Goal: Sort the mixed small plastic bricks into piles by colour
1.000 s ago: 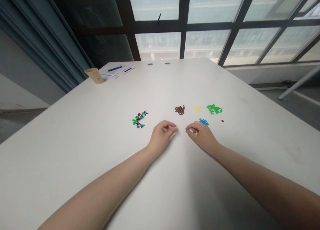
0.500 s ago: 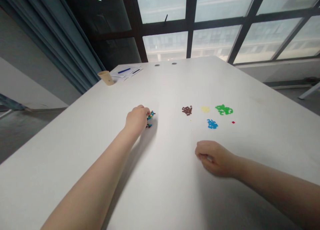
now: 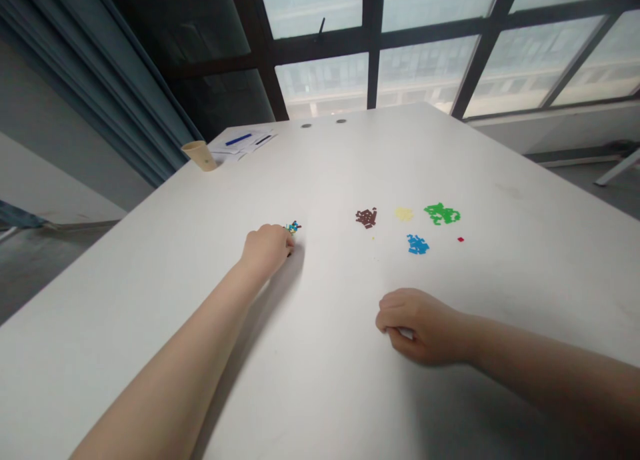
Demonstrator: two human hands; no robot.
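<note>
On the left of the white table, my left hand reaches into a small heap of mixed colourful pieces. Its fingers are curled down at the heap and hide part of it; what they pinch, if anything, does not show. My right hand hovers low over or rests on the near table, fingers curled together and thumb tucked in. Anything between those fingertips is hidden. Beyond it lie sorted groups of small flat pieces: brown, pale yellow, green and blue. One red piece lies apart.
A tan paper cup stands near the left table edge. Beside it are papers with a blue pen. Two round grey discs are at the far edge, below dark-framed windows. A blue curtain hangs at left.
My left hand has moved lower over the mixed heap, now covering more of its near pieces. My right hand has come slightly left and nearer me. The whole view has shifted a little.
</note>
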